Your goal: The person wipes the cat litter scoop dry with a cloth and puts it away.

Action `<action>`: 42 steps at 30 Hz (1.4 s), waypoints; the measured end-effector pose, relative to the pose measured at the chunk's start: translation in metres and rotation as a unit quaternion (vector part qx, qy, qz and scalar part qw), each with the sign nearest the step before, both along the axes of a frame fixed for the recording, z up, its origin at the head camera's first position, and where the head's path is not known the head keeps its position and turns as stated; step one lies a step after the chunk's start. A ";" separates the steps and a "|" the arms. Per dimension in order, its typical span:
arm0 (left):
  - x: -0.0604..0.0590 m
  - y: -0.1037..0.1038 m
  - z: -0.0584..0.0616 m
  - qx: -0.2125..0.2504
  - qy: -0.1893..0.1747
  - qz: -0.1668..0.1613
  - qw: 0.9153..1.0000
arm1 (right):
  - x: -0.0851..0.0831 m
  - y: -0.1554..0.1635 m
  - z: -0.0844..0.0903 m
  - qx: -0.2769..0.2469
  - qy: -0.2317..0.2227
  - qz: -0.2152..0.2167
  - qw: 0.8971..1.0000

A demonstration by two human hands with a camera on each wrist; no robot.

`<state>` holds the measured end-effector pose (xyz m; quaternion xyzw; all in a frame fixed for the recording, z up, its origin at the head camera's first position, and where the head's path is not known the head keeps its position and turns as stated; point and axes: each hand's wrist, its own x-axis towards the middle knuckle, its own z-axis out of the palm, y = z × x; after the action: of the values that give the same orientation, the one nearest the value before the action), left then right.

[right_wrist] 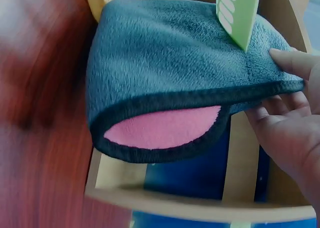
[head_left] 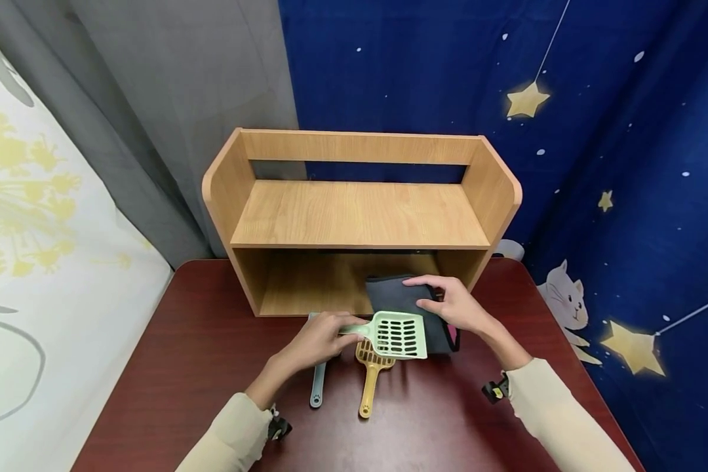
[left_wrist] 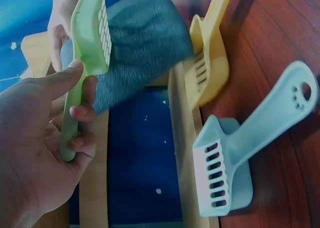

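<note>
**Green scoop lifted, grey cloth held at the shelf mouth**

Green plastic first: from the head camera, the left hand [head_left: 318, 341] has its grip closed around the handle of a pale green slotted scoop [head_left: 396, 335], whose head sits over the near edge of a folded grey cloth [head_left: 410, 308]; the right hand [head_left: 454, 305] pinches the cloth's right side, thumb beneath and fingers on top; the cloth lies half inside the lower opening of a wooden shelf unit [head_left: 360, 216], which stands on the dark red table [head_left: 171, 367]; a yellow scoop [head_left: 370, 373] and a light blue scoop [head_left: 318, 383] lie flat on the table just below the green one.

From the left wrist camera, the fingers [left_wrist: 82, 112] curl round the green handle with the thumb along it; the green scoop [left_wrist: 92, 32] rests against the grey cloth [left_wrist: 142, 42]; the yellow scoop [left_wrist: 210, 62] and the blue scoop [left_wrist: 235, 163] lie beside each other on the table.

From the right wrist camera, the cloth [right_wrist: 170, 62] shows a pink lining [right_wrist: 162, 128] at its open fold; the right hand [right_wrist: 290, 123] grips its edge, and the green scoop's tip [right_wrist: 237, 12] touches the top of the cloth.
</note>
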<state>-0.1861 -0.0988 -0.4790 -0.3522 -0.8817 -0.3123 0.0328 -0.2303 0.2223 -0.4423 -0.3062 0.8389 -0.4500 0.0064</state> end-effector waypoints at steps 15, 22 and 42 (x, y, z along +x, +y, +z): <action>-0.002 -0.011 -0.002 0.041 0.004 0.024 0.999 | 0.010 0.028 0.004 -0.136 -0.041 -0.110 0.984; -0.003 -0.014 0.001 0.058 0.013 0.036 0.998 | 0.016 0.030 0.002 -0.306 -0.163 -0.136 0.928; -0.008 0.005 0.006 0.162 0.014 0.063 0.985 | 0.042 -0.040 -0.022 -0.500 -0.289 -0.079 0.812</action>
<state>-0.1940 -0.0935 -0.4727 -0.2908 -0.8392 -0.4432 0.1216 -0.1884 0.1821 -0.4643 -0.0555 0.4788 -0.8742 0.0584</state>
